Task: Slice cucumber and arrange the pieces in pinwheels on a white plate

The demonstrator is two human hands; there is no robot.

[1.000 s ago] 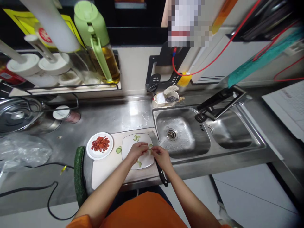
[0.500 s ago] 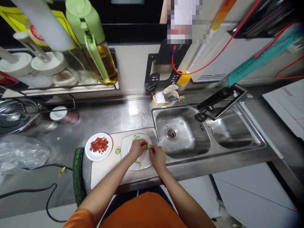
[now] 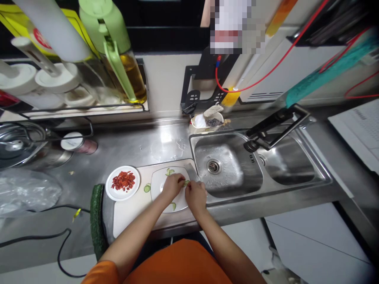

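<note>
A white square plate [image 3: 158,181] lies on a pale cutting board [image 3: 127,219]. Over its right side my left hand [image 3: 174,186] and my right hand [image 3: 196,196] meet, fingers pinched close together. Between the fingertips shows a small green cucumber slice [image 3: 186,183], partly hidden by them. Cucumber pieces [image 3: 169,172] rest near the plate's far edge, and another cucumber piece [image 3: 173,206] is by the near edge. A round cucumber slice [image 3: 147,187] sits on the board left of the plate.
A white dish [image 3: 109,188] of chopped red pieces overlaps the board's left corner. A whole cucumber [image 3: 97,221] lies left of the board. To the right is a double steel sink [image 3: 227,163] with a black faucet [image 3: 260,136]. A seasoning box [image 3: 207,123] stands behind.
My hands stay over the plate's right side, with the right hand shifted very slightly left and the fingers still pinched. Lower cucumber pieces are now more covered by my left arm.
</note>
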